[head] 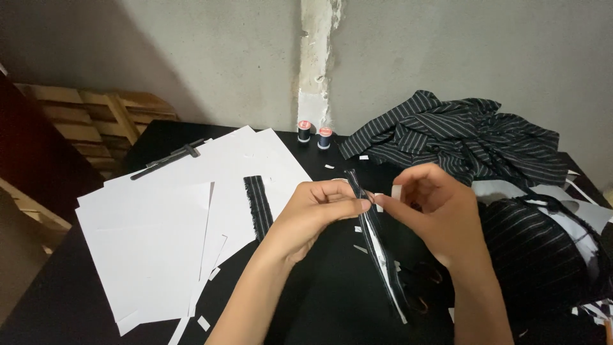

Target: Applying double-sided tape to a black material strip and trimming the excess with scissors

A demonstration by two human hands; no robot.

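My left hand (322,207) and my right hand (434,211) meet above a black table (76,300), both pinching a long narrow strip of black pinstriped fabric (378,246) with a white backing. The strip hangs tilted from my fingertips down toward the table's front. My right fingers also hold a small white paper bit near the strip's upper part. A second short striped strip (258,206) lies flat on white paper sheets (159,236) left of my left hand.
A heap of black pinstriped cloth (460,137) lies at the back right, more cloth (543,255) at the right. Two thread spools (314,134) stand by the wall. A dark ruler (167,160) rests on the papers. Wooden pallets (96,118) stand at the left. Paper scraps are scattered around.
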